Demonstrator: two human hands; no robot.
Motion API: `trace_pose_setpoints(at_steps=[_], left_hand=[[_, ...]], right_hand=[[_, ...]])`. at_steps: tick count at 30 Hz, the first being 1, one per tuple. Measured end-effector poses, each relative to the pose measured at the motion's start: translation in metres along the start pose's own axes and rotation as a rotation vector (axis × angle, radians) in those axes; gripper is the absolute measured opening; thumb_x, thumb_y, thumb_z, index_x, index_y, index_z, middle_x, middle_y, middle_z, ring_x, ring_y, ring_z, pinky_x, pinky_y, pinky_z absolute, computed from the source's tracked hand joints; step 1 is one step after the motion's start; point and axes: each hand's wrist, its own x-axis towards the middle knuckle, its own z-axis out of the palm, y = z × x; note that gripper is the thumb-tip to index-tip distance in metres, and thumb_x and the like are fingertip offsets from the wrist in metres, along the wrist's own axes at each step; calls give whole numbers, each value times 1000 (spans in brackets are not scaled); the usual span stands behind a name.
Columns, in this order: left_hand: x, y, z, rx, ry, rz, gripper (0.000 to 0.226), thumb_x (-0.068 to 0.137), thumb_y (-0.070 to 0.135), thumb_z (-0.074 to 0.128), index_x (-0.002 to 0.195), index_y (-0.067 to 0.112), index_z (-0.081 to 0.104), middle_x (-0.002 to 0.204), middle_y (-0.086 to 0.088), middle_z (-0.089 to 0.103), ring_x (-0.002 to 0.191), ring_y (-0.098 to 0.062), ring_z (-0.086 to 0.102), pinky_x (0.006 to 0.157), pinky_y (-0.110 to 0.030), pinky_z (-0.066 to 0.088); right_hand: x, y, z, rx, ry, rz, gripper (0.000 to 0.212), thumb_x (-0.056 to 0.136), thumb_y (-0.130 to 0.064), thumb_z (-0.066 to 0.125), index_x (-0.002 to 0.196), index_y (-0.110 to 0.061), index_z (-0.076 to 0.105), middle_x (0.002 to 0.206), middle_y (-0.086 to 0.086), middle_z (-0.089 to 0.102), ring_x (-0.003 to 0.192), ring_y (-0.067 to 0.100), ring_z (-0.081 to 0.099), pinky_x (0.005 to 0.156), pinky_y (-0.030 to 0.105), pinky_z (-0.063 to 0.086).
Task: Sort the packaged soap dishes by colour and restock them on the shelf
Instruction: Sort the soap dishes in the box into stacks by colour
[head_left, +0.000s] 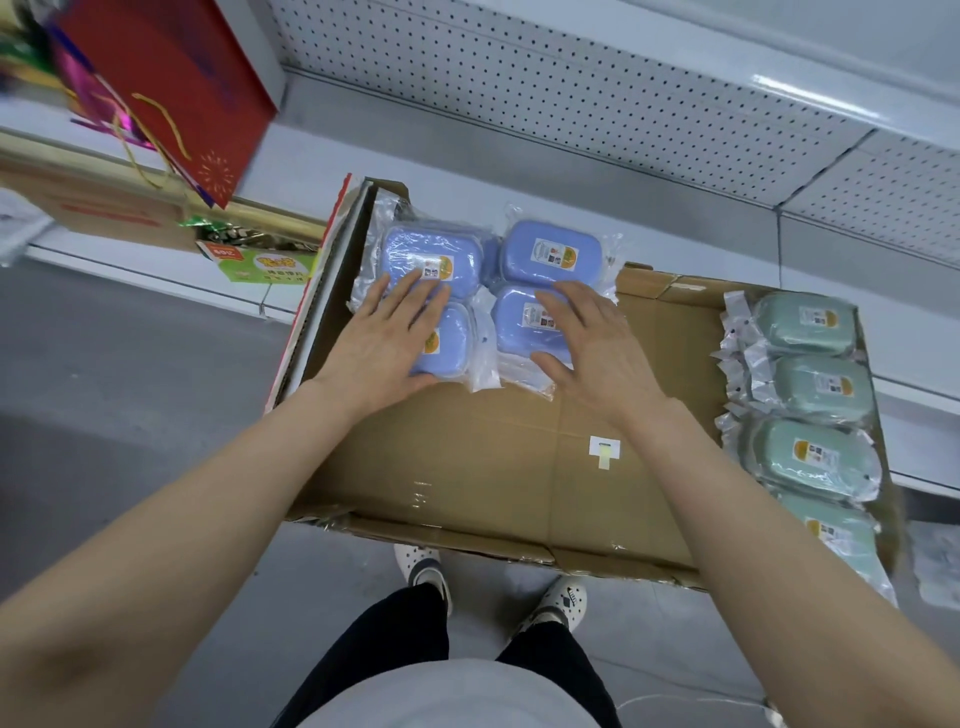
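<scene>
Cardboard (493, 457) by the shelf (519, 156) keeps colours apart: blue soap dishes (550, 249) far left, green soap dishes (815, 384) right. Left hand (382, 348) and right hand (597, 348) press flat, gripping nothing, probably tidying the blue group.

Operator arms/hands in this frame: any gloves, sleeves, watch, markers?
Both bare: the left hand and right hand show no gloves, rings, watch or markers. The left arm and right arm are uncovered to the frame edge; no sleeves or cables show.

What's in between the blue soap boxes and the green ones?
Just bare cardboard, in the head view: the blue dishes lie at its left, the green dishes along its right edge.
</scene>
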Motion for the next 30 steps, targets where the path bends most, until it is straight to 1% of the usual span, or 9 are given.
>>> trace_pose_setpoints(at_steps=[3, 5, 10, 15, 18, 20, 23, 26, 30], left_hand=[[-3, 0, 2, -38, -19, 2, 93, 78, 47, 73, 150, 7, 30, 147, -15, 43, 138, -33, 37, 117, -49, 25], [-3, 0, 3, -41, -10, 5, 92, 77, 44, 76, 148, 7, 32, 143, -15, 46, 133, -33, 42, 114, -50, 30], [3, 4, 5, 16, -19, 0, 90, 81, 39, 70, 152, 9, 25, 150, -13, 38, 139, -32, 33, 114, -53, 26], [21, -4, -1, 55, -7, -20, 88, 85, 37, 66, 153, 10, 17, 154, -13, 31, 142, -33, 26, 115, -57, 23], [30, -8, -6, 53, 7, -28, 87, 85, 36, 64, 153, 9, 17, 154, -13, 30, 143, -33, 24, 115, -58, 21], [29, -8, -5, 39, 18, -25, 87, 84, 35, 66, 153, 9, 20, 154, -13, 31, 143, -33, 26, 115, -57, 22], [22, -8, 4, -1, 49, -24, 90, 79, 33, 73, 152, 9, 26, 152, -12, 36, 141, -33, 31, 115, -54, 24], [15, -8, 13, -41, 87, -41, 93, 73, 32, 80, 149, 9, 32, 150, -13, 39, 140, -33, 35, 116, -52, 25], [13, -9, 21, -94, 192, -27, 91, 67, 28, 86, 144, 8, 42, 145, -17, 45, 135, -35, 40, 115, -52, 28]], right_hand=[[-4, -2, -4, -38, -12, 4, 67, 89, -40, 65, 146, -12, 41, 150, 16, 39, 139, 34, 36, 113, 45, 29], [-6, -4, -6, -65, -49, 6, 75, 84, -40, 72, 146, -12, 40, 150, 17, 38, 140, 35, 34, 114, 44, 28], [-1, -9, -4, -72, -77, 17, 80, 76, -36, 81, 143, -11, 46, 147, 18, 42, 139, 37, 35, 114, 45, 28], [10, -13, 0, -71, -102, 34, 72, 82, -39, 75, 143, -13, 46, 150, 18, 40, 140, 37, 34, 115, 47, 26], [18, -16, 1, 28, -38, 36, 60, 88, -45, 59, 139, -14, 51, 144, 15, 45, 134, 35, 42, 110, 47, 33], [31, -21, -1, 103, 32, 27, 54, 91, -42, 50, 135, -11, 54, 140, 15, 50, 130, 35, 46, 107, 48, 38], [66, -30, -10, 117, 75, 1, 45, 93, -28, 54, 134, -7, 55, 141, 17, 50, 130, 36, 46, 106, 45, 36], [109, -42, -11, 82, -37, -62, 47, 96, -20, 56, 141, -6, 49, 151, 14, 40, 138, 35, 36, 112, 42, 28], [155, -55, 3, 0, -207, -211, 56, 97, -21, 55, 147, -3, 38, 157, 13, 31, 140, 35, 31, 113, 44, 29]])
